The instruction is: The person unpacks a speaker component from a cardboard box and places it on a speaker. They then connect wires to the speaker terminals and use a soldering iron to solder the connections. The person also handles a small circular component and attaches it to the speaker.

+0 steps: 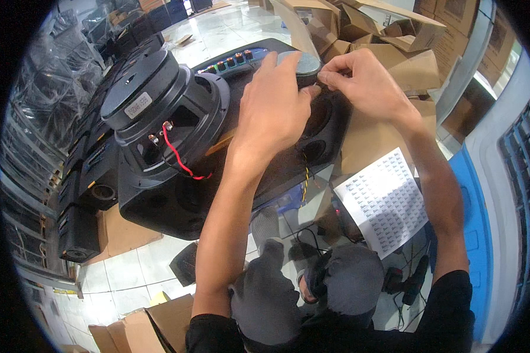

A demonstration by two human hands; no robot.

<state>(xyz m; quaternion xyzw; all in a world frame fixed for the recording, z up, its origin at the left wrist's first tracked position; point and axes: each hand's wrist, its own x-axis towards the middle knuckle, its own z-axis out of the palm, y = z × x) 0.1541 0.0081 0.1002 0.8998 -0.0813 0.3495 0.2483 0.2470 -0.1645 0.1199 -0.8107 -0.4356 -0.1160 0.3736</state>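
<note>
A black speaker cabinet panel (159,206) lies in front of me with a large black woofer (153,100) mounted back-up on its left, red and black wires (179,159) running from its terminals. My left hand (274,109) reaches over the panel's right part, fingers pinching at a small grey round driver (300,62). My right hand (362,79) meets it from the right, fingertips pinching something small at the same spot, too small to tell. A yellow-black twisted wire (305,176) hangs below the hands. A control strip with several knobs (229,62) runs along the panel's far edge.
A white sheet of small printed labels (386,200) lies at the right on brown cardboard (365,141). Open cardboard boxes (394,35) pile up behind. Black speaker cabinets (82,176) stack at the left. My grey-trousered knees (312,288) and a power tool (409,282) are below.
</note>
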